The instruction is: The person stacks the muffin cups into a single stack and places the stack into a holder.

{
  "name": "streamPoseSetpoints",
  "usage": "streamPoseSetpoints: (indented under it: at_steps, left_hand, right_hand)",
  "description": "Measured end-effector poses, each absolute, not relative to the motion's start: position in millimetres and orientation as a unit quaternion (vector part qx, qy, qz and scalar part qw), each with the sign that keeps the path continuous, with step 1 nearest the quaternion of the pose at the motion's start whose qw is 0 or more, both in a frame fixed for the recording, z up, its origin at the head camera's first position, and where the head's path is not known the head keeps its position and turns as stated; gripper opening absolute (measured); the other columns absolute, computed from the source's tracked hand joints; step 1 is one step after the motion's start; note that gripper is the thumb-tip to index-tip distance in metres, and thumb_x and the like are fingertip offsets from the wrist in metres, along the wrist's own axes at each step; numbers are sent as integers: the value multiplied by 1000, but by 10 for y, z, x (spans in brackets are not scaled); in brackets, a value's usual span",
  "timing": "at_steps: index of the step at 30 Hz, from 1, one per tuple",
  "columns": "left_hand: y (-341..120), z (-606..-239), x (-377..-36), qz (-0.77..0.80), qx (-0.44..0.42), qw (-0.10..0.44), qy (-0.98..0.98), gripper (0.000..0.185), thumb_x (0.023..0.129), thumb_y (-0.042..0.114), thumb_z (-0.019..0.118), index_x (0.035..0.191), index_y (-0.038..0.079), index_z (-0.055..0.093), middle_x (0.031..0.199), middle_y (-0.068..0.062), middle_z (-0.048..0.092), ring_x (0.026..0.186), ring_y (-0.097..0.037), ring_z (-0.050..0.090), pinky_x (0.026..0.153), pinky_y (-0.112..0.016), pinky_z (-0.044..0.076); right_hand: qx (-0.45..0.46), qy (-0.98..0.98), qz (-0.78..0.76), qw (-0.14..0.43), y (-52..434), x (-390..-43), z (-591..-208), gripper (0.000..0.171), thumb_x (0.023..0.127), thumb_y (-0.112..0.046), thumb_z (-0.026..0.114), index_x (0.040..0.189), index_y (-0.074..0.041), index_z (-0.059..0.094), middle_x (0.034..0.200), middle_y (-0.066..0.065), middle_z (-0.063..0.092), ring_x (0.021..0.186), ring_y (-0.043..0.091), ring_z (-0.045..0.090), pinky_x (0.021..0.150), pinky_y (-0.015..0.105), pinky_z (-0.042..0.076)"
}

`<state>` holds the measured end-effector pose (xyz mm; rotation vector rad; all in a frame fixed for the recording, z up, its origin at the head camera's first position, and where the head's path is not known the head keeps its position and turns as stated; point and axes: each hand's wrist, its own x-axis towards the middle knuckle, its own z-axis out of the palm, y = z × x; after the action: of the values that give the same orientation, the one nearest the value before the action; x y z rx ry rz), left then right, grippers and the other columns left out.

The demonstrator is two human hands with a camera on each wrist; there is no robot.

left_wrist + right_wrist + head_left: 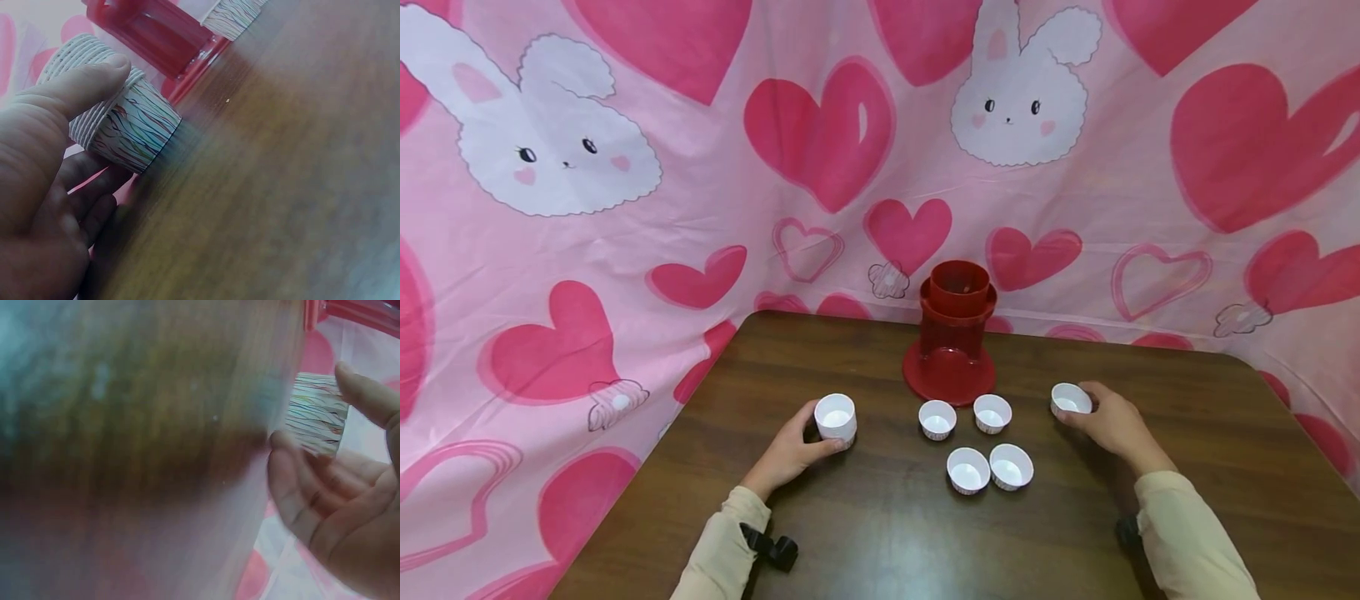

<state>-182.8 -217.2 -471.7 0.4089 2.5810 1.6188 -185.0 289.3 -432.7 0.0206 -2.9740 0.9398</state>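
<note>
In the head view my left hand point(793, 454) grips a nested stack of white paper baking cups point(836, 419). The left wrist view shows the thumb across the stacked rims, above the cups' point(137, 125) colourful wavy lines. Over on the right, my right hand point(1116, 423) holds a single baking cup point(1070, 400) between thumb and fingers at the table. Its striped side point(315, 412) shows in the right wrist view. Between the hands several more baking cups point(967, 472) stand upright with their mouths up, two of them side by side at the front.
Behind the cups stands a red plastic holder point(951, 333) with a round base and a cup-shaped top. All of it rests on a dark brown wooden table point(880, 533). A pink curtain point(715, 167) with hearts and rabbits hangs at the back and left.
</note>
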Motion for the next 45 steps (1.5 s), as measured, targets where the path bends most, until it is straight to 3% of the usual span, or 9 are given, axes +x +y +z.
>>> streamPoseSetpoints:
  at_steps: [3,7,19,27,36,45]
  left_hand:
    - [-2168,-4711,-1826,523,135,33,841,72,82,26,86,142,10,51,130,-8,60,126,-29,50,108,-53,35]
    - [-2162,-4704,-1822,522,139,32,841,72,82,26,86,142,9,51,130,-8,60,126,-29,50,107,-54,35]
    - [-2173,-4714,-1826,523,132,36,841,70,83,26,85,142,10,50,131,-8,59,127,-29,50,108,-56,34]
    - [-2168,-4708,-1822,528,136,34,838,70,82,24,86,141,9,51,130,-8,60,125,-29,51,108,-54,35]
    - [-2159,-4689,-1810,529,136,35,837,72,82,26,86,142,8,51,130,-8,59,125,-30,50,107,-55,35]
    - [-2161,-4698,-1825,529,139,35,836,72,82,25,86,142,8,51,130,-9,59,127,-31,50,108,-56,34]
  right_hand:
    - [11,-941,339,14,2888,-1834,-4317,76,88,-35,79,137,12,45,120,37,58,102,46,61,78,52,52]
    - [2,-916,401,1,2853,-1810,-4291,82,89,-36,79,143,11,40,124,37,56,99,40,63,68,38,57]
    - [55,-860,503,58,2631,-1765,-4152,55,91,-21,78,134,5,55,115,21,64,84,6,63,66,37,59]
    - [62,-830,549,80,2351,-1730,-3975,51,92,-16,76,135,3,55,117,24,64,84,8,64,68,35,59]
    - [72,-829,553,38,1995,-1688,-3838,55,91,-25,78,138,-5,55,120,20,62,94,27,61,76,30,56]
    - [116,-831,542,46,1605,-1738,-3746,53,89,-24,80,135,-10,59,110,13,65,89,30,58,69,32,54]
